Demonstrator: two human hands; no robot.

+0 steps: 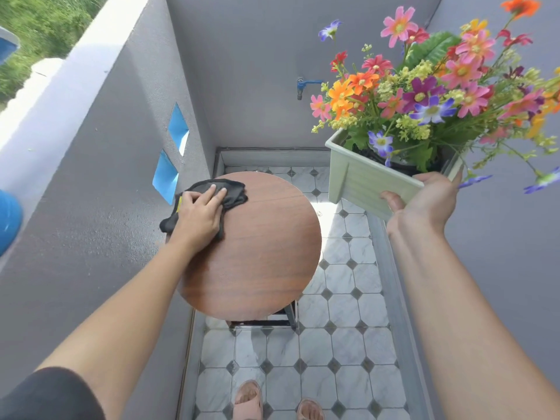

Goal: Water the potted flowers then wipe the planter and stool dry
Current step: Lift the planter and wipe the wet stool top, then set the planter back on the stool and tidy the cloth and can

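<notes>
Stool [257, 247] under wipe, planter [360, 180] held clear of it in the air to the right.

Left hand [198, 213]: flat, fingers spread, pressing a dark cloth [233, 194] onto the far-left part of the round wooden seat. Not closed around the cloth; it pins it by palm pressure. Part of the cloth hangs over the seat edge beside the grey wall [100, 177].

Right hand [430, 198]: clamped on the near side of the green planter, thumb on the outer face, the other fingers out of sight behind the rim. Planter is tilted, well above the tiled floor [342, 338], with flowers [424, 95] spilling up and to the right. A blue tap [303, 86] sits on the back wall behind them.

Judged stage: seat wipe in progress, most of the surface apparently yet to be covered; no standing water can be made out on the wood.

Risks noted:
- Single-handed hold on one side of a loaded planter. Weight sits away from the grip, so the box could rotate or slip and fall to the tiles.
- Tilt may shed water or the inner pot [403, 163], wetting the seat again.
- Sideways pressure from wiping near the seat edge could rock the stool; its legs are mostly hidden, footing cannot be confirmed.
- Cloth overhang may drag off the edge
</notes>
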